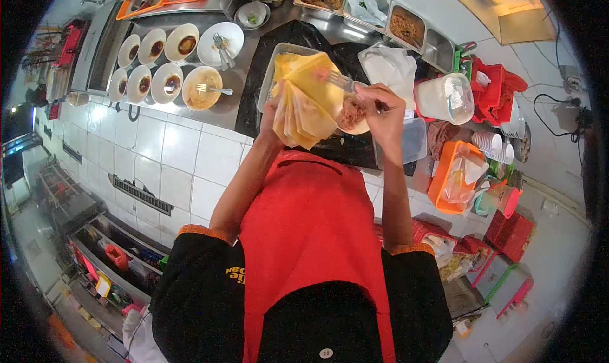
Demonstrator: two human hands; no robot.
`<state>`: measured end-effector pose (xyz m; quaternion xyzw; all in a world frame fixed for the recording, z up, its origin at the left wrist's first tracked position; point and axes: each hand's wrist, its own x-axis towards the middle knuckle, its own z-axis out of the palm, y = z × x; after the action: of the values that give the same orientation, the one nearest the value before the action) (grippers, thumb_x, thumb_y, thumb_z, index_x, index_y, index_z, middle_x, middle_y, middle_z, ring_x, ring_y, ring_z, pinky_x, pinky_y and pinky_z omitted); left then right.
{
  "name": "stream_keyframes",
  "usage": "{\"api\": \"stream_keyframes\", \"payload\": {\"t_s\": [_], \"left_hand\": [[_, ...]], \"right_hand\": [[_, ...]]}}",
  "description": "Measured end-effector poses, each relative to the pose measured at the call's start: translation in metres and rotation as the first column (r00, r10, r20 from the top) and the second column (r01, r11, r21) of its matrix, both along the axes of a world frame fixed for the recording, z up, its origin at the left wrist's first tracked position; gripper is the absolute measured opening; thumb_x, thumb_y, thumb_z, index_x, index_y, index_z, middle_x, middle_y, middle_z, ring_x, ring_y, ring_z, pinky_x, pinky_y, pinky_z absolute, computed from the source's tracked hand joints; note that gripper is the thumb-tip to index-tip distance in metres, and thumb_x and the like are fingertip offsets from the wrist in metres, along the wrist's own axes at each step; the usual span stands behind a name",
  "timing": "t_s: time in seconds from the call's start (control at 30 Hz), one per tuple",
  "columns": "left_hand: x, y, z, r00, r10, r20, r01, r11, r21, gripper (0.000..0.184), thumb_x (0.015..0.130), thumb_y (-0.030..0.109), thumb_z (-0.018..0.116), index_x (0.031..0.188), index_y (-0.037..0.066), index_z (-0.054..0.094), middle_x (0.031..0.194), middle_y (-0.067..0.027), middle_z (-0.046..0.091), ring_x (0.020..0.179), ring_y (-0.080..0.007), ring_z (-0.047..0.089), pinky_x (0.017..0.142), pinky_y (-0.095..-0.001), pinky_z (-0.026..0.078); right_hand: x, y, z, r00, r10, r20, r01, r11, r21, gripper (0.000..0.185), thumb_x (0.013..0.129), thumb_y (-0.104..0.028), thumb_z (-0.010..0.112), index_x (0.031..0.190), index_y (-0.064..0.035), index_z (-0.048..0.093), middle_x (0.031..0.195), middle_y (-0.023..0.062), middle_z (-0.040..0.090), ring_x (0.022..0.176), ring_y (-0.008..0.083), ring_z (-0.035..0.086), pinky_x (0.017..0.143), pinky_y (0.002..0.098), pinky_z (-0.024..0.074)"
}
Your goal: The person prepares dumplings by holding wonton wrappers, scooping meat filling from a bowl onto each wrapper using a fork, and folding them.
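My left hand [271,123] is closed on a fanned stack of thin yellow wonton wrappers [303,106]. Behind the stack shows the rim of a clear plastic container [267,77]. Between the fingers of my right hand [384,109] is a fork [337,80], its tines pointing left over the wrappers' upper right edge. Whether the tines touch the wrappers I cannot tell. Just below the fork, a small bowl of pinkish minced meat [351,114] sits close to my right hand, partly hidden by the wrappers and my fingers.
Several white bowls with dark sauce [172,85] stand at the left, beside a plate with cutlery [220,43]. Metal food trays [406,27] line the back. To the right are a white tub [444,99], an orange basket [449,179] and a clear lid [406,139].
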<state>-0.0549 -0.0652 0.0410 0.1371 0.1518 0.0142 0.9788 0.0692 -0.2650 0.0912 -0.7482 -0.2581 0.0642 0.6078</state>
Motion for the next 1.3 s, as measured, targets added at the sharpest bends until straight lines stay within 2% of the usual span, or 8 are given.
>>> {"api": "stream_keyframes", "payload": {"t_s": [0.1, 0.33, 0.7, 0.97, 1.03, 1.1, 1.17, 1.3], "left_hand": [[-0.004, 0.011, 0.004, 0.993, 0.021, 0.118, -0.025, 0.999, 0.031, 0.049, 0.103, 0.042, 0.036, 0.126, 0.002, 0.051, 0.114, -0.0128, 0.063, 0.099, -0.0237, 0.065, 0.086, -0.0368, 0.054], [-0.012, 0.006, 0.010, 0.996, -0.023, -0.092, 0.055, 0.927, 0.370, 0.044, 0.101, 0.032, 0.041, 0.131, 0.000, 0.047, 0.118, -0.0139, 0.060, 0.105, -0.0248, 0.062, 0.094, -0.0369, 0.050], [-0.006, 0.017, 0.015, 0.975, 0.048, 0.215, -0.033, 0.997, -0.076, 0.056, 0.102, 0.049, 0.033, 0.130, 0.003, 0.048, 0.119, -0.0140, 0.060, 0.105, -0.0260, 0.062, 0.090, -0.0408, 0.053], [-0.007, 0.007, 0.018, 0.998, -0.023, 0.055, 0.016, 0.992, 0.125, 0.053, 0.103, 0.043, 0.035, 0.137, 0.003, 0.042, 0.124, -0.0131, 0.058, 0.108, -0.0260, 0.062, 0.092, -0.0400, 0.052], [-0.003, -0.015, 0.037, 0.979, -0.041, -0.198, 0.123, 0.900, 0.418, 0.050, 0.103, 0.039, 0.038, 0.137, 0.003, 0.042, 0.123, -0.0128, 0.057, 0.108, -0.0241, 0.062, 0.092, -0.0384, 0.052], [0.001, -0.021, 0.017, 0.983, -0.125, -0.136, 0.160, 0.944, 0.287, 0.050, 0.102, 0.039, 0.041, 0.134, 0.002, 0.044, 0.122, -0.0139, 0.058, 0.108, -0.0229, 0.061, 0.091, -0.0376, 0.053], [0.004, -0.022, 0.012, 0.978, -0.138, -0.155, 0.176, 0.946, 0.271, 0.053, 0.101, 0.043, 0.040, 0.130, -0.001, 0.047, 0.116, -0.0137, 0.061, 0.104, -0.0223, 0.063, 0.090, -0.0370, 0.053], [0.009, 0.004, -0.043, 0.945, -0.324, 0.054, 0.319, 0.944, 0.081, 0.057, 0.101, 0.048, 0.037, 0.125, -0.002, 0.050, 0.107, -0.0133, 0.064, 0.096, -0.0249, 0.065, 0.088, -0.0382, 0.054]], "right_hand": [[0.008, -0.014, 0.022, 0.995, 0.050, -0.084, -0.052, 0.998, -0.025, 0.023, 0.081, 0.012, 0.059, 0.093, 0.0002, 0.073, 0.087, 0.0088, 0.069, 0.076, 0.0130, 0.062, 0.069, 0.0241, 0.0470], [0.020, -0.001, 0.059, 0.940, 0.241, -0.241, -0.276, 0.953, -0.125, 0.026, 0.082, 0.012, 0.053, 0.098, 0.0017, 0.072, 0.080, 0.0077, 0.067, 0.071, 0.0116, 0.060, 0.065, 0.0229, 0.0452], [-0.001, 0.011, 0.016, 0.966, 0.260, -0.004, -0.259, 0.965, 0.042, 0.035, 0.081, 0.018, 0.054, 0.103, -0.0029, 0.073, 0.090, 0.0077, 0.067, 0.078, 0.0108, 0.060, 0.067, 0.0213, 0.0453], [0.009, -0.013, 0.041, 0.897, 0.266, -0.354, -0.249, 0.964, 0.092, 0.021, 0.082, 0.002, 0.068, 0.103, 0.0000, 0.069, 0.090, 0.0054, 0.067, 0.078, 0.0103, 0.060, 0.068, 0.0215, 0.0445], [0.004, -0.003, 0.035, 0.933, 0.281, -0.226, -0.282, 0.959, 0.029, 0.018, 0.079, -0.002, 0.073, 0.097, 0.0001, 0.068, 0.090, 0.0029, 0.065, 0.076, 0.0082, 0.058, 0.064, 0.0233, 0.0441], [-0.008, 0.005, 0.047, 0.952, 0.231, -0.201, -0.265, 0.950, -0.166, 0.019, 0.074, -0.005, 0.078, 0.090, -0.0014, 0.068, 0.089, 0.0038, 0.062, 0.071, 0.0130, 0.058, 0.062, 0.0275, 0.0452], [-0.017, 0.010, 0.044, 0.978, 0.184, 0.103, -0.146, 0.944, -0.295, 0.018, 0.071, -0.005, 0.077, 0.087, -0.0036, 0.068, 0.084, 0.0067, 0.061, 0.072, 0.0219, 0.061, 0.065, 0.0315, 0.0472], [-0.043, 0.016, 0.042, 0.919, 0.356, 0.167, -0.314, 0.921, -0.231, 0.024, 0.071, -0.004, 0.075, 0.094, -0.0064, 0.072, 0.098, 0.0115, 0.067, 0.089, 0.0285, 0.065, 0.077, 0.0326, 0.0508]]}}
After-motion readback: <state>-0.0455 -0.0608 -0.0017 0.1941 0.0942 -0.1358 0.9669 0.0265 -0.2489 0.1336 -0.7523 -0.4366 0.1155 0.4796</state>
